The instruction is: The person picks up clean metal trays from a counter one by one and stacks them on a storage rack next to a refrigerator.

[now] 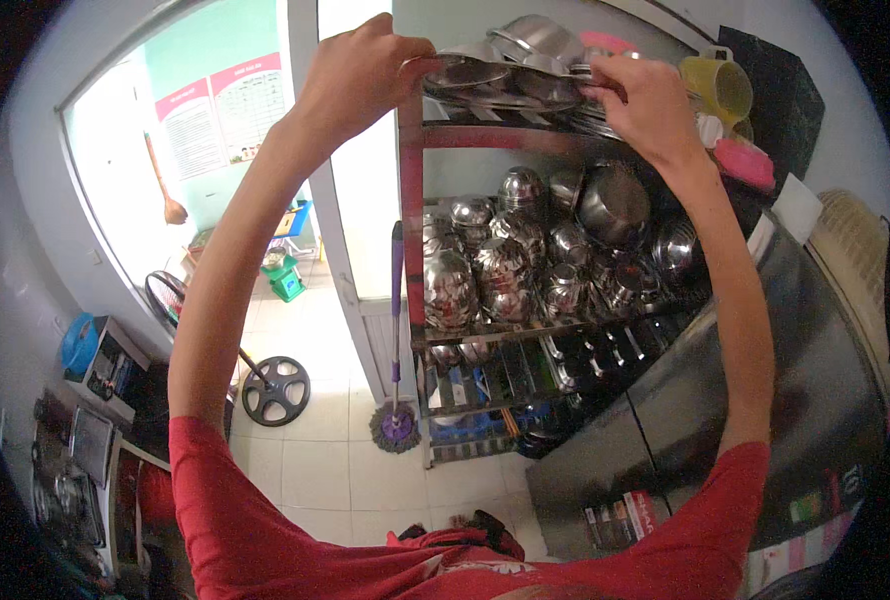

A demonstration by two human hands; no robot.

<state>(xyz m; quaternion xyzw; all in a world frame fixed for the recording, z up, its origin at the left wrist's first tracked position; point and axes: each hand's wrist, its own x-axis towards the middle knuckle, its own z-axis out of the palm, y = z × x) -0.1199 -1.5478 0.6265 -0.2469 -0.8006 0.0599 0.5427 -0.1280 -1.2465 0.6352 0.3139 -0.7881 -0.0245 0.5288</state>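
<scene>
Both my arms reach up to the top of a metal rack [490, 137]. My left hand [374, 67] grips the left edge of a metal tray [520, 97], and my right hand [644, 97] pinches its right side. Shallow metal dishes [467, 73] lie on the tray. Just beyond it a large metal pot or basin [539, 37] shows on the top shelf. Whether the tray touches the shelf, I cannot tell. Stacked steel bowls [505, 277] and a large metal pot [614, 206] fill the shelf below.
A yellow plastic jug [715, 86] and a pink container [745, 163] are at the right, above a dark refrigerator [775, 360]. A purple mop [396, 427] leans by the rack's left post. Left of it are a doorway and a fan's round base [276, 391].
</scene>
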